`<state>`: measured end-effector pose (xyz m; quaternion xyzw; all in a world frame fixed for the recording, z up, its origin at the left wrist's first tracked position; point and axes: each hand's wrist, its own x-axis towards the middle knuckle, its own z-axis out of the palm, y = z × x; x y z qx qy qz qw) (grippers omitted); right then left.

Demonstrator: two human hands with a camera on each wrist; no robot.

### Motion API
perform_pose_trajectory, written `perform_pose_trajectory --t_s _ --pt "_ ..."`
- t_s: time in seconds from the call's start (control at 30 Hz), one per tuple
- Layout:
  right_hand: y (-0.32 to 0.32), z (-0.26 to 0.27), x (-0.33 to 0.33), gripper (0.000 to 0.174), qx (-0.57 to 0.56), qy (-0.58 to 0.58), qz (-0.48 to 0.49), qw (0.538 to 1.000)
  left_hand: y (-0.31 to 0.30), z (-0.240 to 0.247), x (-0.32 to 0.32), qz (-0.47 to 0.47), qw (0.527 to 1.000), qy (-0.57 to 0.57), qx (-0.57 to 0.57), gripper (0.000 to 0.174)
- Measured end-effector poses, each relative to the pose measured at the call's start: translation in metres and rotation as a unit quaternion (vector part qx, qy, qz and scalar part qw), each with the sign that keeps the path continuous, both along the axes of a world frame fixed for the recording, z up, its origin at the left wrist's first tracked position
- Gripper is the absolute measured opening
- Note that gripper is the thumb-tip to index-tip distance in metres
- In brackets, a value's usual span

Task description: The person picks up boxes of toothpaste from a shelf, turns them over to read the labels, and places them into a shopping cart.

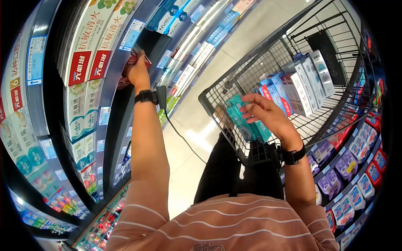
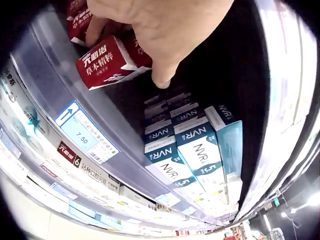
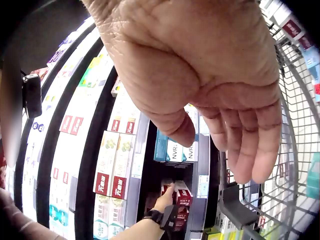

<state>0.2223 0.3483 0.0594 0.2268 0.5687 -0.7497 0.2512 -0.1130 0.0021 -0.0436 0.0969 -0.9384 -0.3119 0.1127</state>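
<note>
My left hand (image 1: 139, 74) reaches into a dark shelf bay. The left wrist view shows that hand (image 2: 162, 27) with its fingers bent over a dark red box (image 2: 106, 64) at the shelf edge, thumb along the near side; more red boxes stand behind. To the right in that view are blue-and-white NVR boxes (image 2: 197, 147). My right hand (image 1: 270, 117) hovers over the cart's near end, fingers loosely bent and holding nothing; teal boxes (image 1: 247, 121) lie below it. In the right wrist view this hand (image 3: 200, 70) hangs with fingers extended.
The wire cart (image 1: 335, 129) holds blue boxes (image 1: 274, 94) and white boxes (image 1: 299, 94). Shelves of packed boxes (image 1: 86, 50) rise on the left, with price labels along their edges. Purple packs (image 1: 331, 182) line a display on the right. A black cable (image 1: 182, 138) hangs from the left wrist.
</note>
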Motion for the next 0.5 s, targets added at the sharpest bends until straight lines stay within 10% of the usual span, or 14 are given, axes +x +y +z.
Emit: perform_pose_trajectory --t_s 0.5 --pt "0.026 -0.008 0.025 0.039 -0.024 -0.021 -0.017 0.999 0.003 -0.031 -0.001 0.063 0.988 -0.077 -0.117 0.058"
